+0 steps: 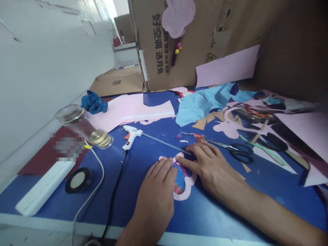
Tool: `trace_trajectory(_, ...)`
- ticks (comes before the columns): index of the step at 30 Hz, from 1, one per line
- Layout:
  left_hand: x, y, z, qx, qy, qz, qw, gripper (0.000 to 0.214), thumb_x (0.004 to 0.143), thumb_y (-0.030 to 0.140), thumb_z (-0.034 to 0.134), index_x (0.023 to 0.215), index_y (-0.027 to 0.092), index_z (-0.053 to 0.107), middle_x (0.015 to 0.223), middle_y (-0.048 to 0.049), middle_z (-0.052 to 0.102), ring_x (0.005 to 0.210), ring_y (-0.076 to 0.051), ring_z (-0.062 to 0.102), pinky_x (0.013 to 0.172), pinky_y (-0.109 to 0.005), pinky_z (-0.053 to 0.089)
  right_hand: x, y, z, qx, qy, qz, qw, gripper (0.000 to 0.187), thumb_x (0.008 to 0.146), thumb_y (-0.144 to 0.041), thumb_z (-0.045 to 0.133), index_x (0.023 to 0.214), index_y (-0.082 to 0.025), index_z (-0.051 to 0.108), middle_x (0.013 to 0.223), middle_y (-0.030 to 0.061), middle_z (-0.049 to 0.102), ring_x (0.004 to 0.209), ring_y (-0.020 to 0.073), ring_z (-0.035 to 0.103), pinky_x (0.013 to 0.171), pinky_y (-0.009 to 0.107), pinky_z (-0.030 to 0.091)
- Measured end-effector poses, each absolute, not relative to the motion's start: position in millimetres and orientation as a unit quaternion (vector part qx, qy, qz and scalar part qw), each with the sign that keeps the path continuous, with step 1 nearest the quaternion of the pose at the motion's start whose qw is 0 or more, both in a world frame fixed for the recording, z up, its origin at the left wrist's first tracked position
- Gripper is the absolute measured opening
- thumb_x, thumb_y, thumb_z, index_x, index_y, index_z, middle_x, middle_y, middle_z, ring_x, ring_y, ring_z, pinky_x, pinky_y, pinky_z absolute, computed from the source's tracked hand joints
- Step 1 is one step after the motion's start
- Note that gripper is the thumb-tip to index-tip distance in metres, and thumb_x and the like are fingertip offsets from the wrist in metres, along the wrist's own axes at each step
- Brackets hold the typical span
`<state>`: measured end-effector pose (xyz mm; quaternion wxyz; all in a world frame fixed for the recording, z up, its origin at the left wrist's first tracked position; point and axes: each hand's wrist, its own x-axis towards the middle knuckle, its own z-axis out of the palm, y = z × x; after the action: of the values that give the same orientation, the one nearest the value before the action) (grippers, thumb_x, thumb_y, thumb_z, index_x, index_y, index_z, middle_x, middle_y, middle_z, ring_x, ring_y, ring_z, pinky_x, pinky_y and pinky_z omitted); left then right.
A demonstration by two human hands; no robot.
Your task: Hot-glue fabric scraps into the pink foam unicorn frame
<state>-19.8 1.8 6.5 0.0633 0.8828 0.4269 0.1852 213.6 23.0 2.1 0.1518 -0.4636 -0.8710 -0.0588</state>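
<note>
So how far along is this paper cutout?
Some looks done: scraps lie around, and patterned cloth sits on a pink paper cutout. In hand: the left hand and right hand rest on that piece. Left, perhaps: the glue gun and scissors lie unheld, and a pink sheet lies nearby, though I can't be sure.

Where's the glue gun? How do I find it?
On the big blue tabletop, look just above the person's left hand. There lies a white plastic hot glue gun, shaped like a pistol. Only it has a black cord and a long thin stick.
</note>
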Motion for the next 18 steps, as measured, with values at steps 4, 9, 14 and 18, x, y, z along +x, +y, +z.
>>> trace_trajectory(4,-29,19,3,0.864,0.461,0.2,0.037,0.048,0.099,0.003,0.042,0.139,0.015,0.065,0.149,-0.0147,0.068,0.142,-0.03,0.061,0.117,-0.054,0.054,213,22,4,-0.47,-0.868,-0.056,0.15,0.053,0.098,-0.006,0.061,0.142,-0.033,0.072,0.129,0.0156,0.067,0.122,0.0353,0.06,0.107,0.061,0.047)
trace_trajectory(9,-36,39,9,0.849,0.484,0.209,0.039,0.05,0.093,-0.001,0.047,0.135,0.018,0.068,0.137,-0.0132,0.072,0.131,-0.03,0.067,0.111,-0.05,0.058,214,23,3,-0.465,-0.87,-0.045,0.156,0.053,0.098,-0.008,0.062,0.143,-0.035,0.071,0.131,0.0156,0.067,0.123,0.0354,0.06,0.108,0.062,0.046)
trace_trajectory(14,-32,38,14,0.861,0.464,0.203,0.055,0.051,0.09,-0.002,0.047,0.132,0.018,0.069,0.139,-0.0121,0.072,0.13,-0.031,0.067,0.111,-0.052,0.058,214,23,2,-0.467,-0.868,-0.045,0.16,0.054,0.097,-0.006,0.062,0.142,-0.034,0.073,0.13,0.0164,0.068,0.121,0.036,0.062,0.109,0.063,0.046)
trace_trajectory(18,-37,29,12,0.86,0.441,0.25,0.063,0.052,0.091,-0.003,0.043,0.131,0.019,0.068,0.139,-0.0105,0.073,0.131,-0.027,0.068,0.112,-0.05,0.058,213,22,4,-0.469,-0.868,-0.039,0.157,0.052,0.097,-0.007,0.062,0.142,-0.034,0.073,0.131,0.0175,0.067,0.124,0.0378,0.061,0.108,0.065,0.046)
